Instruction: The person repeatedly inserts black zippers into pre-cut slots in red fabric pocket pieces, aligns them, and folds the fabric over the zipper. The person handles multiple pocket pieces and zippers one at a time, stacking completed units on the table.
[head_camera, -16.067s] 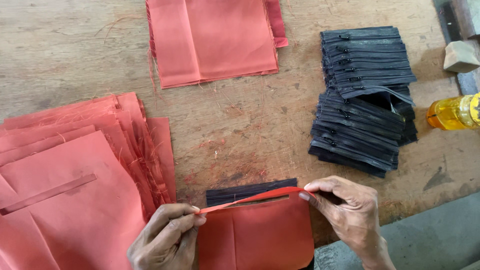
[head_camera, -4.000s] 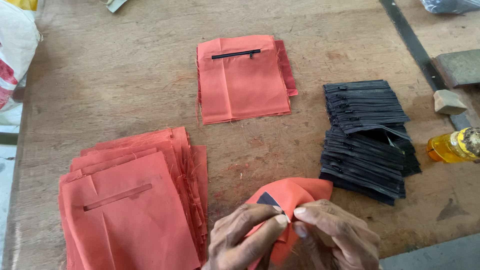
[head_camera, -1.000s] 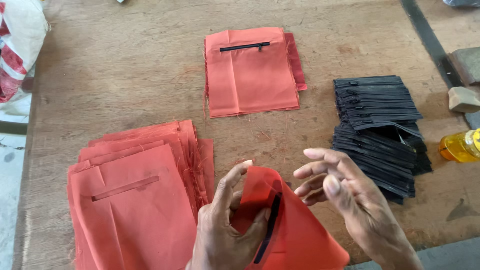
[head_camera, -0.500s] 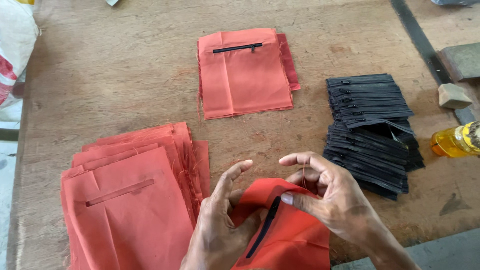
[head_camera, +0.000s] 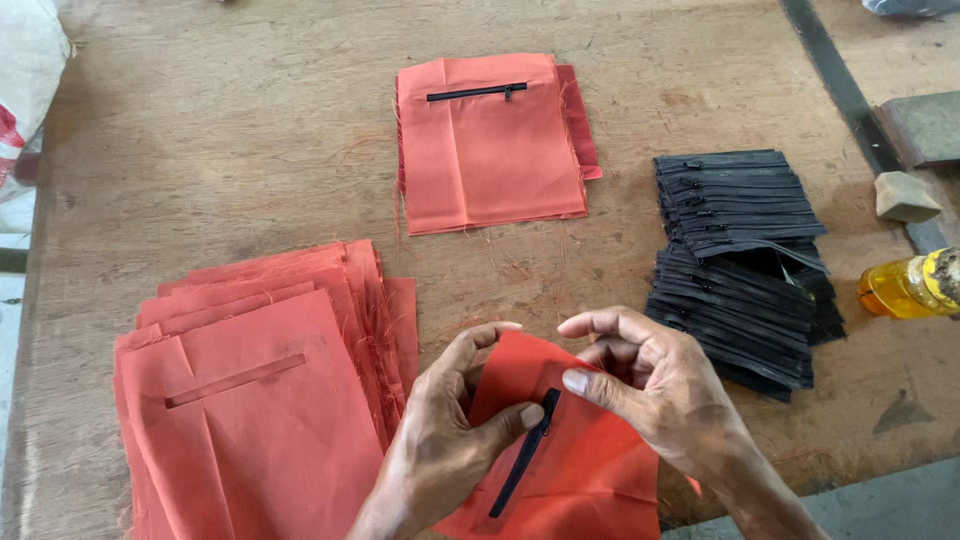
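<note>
My left hand (head_camera: 445, 440) pinches an orange-red fabric piece (head_camera: 580, 470) near the table's front edge, thumb resting by the black zipper (head_camera: 522, 453) set in its slot. My right hand (head_camera: 650, 385) holds the same piece at its top right edge, index finger pointing toward the zipper's upper end. The fabric lies partly lifted between both hands.
A stack of orange-red slotted pieces (head_camera: 250, 400) lies at front left. A smaller pile of pieces with a zipper fitted (head_camera: 490, 150) sits at the back. Black zippers (head_camera: 740, 260) are piled at right, beside a yellow bottle (head_camera: 905, 285) and a grey block (head_camera: 905, 195). The wooden table (head_camera: 200, 130) holds all this.
Both hands have closed onto the fabric piece; the right hand moved left and down from open above it to gripping its top edge.
</note>
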